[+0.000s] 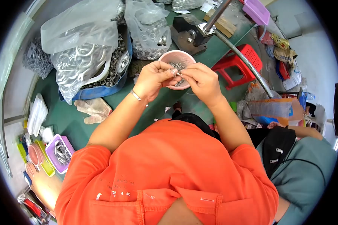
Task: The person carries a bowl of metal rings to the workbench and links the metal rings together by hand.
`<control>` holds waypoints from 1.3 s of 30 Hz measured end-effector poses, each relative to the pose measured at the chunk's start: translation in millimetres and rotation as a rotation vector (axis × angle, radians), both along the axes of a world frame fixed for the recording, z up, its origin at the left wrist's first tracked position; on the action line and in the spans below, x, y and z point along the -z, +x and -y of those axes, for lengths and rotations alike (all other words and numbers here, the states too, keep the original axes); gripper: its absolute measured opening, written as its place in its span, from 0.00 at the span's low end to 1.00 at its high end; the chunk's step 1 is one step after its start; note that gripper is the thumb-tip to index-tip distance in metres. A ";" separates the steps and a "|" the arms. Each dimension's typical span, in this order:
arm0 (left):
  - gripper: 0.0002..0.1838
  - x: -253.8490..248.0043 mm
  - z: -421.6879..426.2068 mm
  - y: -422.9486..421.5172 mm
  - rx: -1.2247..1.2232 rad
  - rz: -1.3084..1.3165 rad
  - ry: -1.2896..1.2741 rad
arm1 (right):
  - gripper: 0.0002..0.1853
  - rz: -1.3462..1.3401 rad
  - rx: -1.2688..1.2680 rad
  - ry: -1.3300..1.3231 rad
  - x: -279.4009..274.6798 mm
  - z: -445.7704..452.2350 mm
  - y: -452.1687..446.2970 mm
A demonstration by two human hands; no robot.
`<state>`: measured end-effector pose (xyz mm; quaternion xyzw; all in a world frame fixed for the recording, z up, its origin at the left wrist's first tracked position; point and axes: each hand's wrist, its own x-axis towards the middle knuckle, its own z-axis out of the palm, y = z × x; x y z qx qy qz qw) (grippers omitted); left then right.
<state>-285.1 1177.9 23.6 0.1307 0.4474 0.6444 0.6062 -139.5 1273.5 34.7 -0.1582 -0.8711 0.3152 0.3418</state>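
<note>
Two bare hands meet over the pink bowl (179, 56), fingertips almost together! The left hand (153, 78), a bracelet (135, 95) on its wrist, pinches a small metal piece (178, 73) between thumb and finger; the right hand (203, 81) has its fingers drawn narrow at the same piece, though whether it grips anything of its own I cannot tell. Right below, small metal parts (178, 65) lie in the bowl. Behind it on the green counter (69, 122), a black metal device (188, 33); leftward, a bag of rings (150, 42) beside a loaded blue tub (97, 92). Nearer, a worn glove (94, 108) lies flat, and over on the right, a red stool (248, 56).
</note>
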 end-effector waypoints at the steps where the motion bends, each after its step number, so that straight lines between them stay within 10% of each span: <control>1: 0.05 -3.7 -2.1 2.3 0.014 -0.001 0.003 | 0.07 -0.048 0.013 0.077 -4.7 0.6 2.4; 6: 0.06 -19.3 -11.6 8.2 0.049 -0.094 0.085 | 0.09 -0.105 0.095 -0.547 -16.8 5.4 21.3; 15: 0.08 -35.0 -25.4 24.1 -0.010 -0.461 0.199 | 0.06 -0.138 0.047 -0.771 -23.6 -12.7 30.3; 27: 0.10 -138.9 -148.0 0.4 -0.160 -0.624 0.435 | 0.12 -0.427 0.140 -0.383 -110.0 -108.7 -12.5; 39: 0.08 -128.0 -197.4 -7.1 -0.182 -0.681 0.307 | 0.12 -0.308 0.321 -0.322 -92.7 -154.8 -26.6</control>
